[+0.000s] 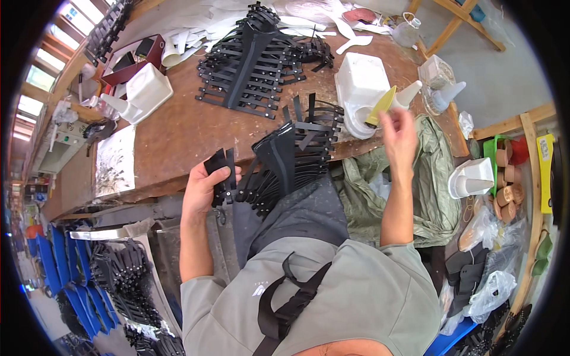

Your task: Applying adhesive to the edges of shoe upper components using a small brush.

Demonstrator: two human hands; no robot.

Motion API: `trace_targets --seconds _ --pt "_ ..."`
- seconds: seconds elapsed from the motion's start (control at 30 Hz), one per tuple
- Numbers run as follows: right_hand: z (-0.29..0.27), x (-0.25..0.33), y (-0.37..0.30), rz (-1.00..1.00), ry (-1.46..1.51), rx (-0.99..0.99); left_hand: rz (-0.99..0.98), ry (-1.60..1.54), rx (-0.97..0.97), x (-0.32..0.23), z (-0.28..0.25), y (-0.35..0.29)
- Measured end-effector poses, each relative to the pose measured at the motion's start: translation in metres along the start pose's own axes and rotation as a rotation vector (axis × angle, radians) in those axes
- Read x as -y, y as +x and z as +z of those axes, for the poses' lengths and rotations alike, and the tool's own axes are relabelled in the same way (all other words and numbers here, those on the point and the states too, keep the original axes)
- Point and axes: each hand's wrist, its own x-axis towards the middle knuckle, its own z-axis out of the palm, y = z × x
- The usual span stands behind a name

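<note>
My left hand (pixel 208 183) is closed round black straps (pixel 223 169) near the table's front edge, thumb on top. These belong to or lie against a bundle of black strap pieces (pixel 279 155) with small metal studs, resting over my lap and the table edge. My right hand (pixel 399 133) is raised at the right, fingers pinched at a flat, pointed yellow-green tool (pixel 385 102) with a dark lower end. That end is over the round cup of a white plastic pot (pixel 362 77), which has a cone beside it.
Another stack of studded black strap pieces (pixel 243 71) lies farther back on the brown table (pixel 178 136). A white pot (pixel 148 92) and a dark red box (pixel 155 50) stand at the left. Green sacking (pixel 430 196) hangs below my right arm. Blue pieces (pixel 65 261) are at lower left.
</note>
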Motion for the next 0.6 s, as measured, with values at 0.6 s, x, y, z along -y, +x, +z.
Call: trace_targets --seconds 0.6 --pt "0.152 0.05 -0.072 0.307 0.861 0.386 1.002 1.582 -0.903 -0.054 -0.063 0.103"
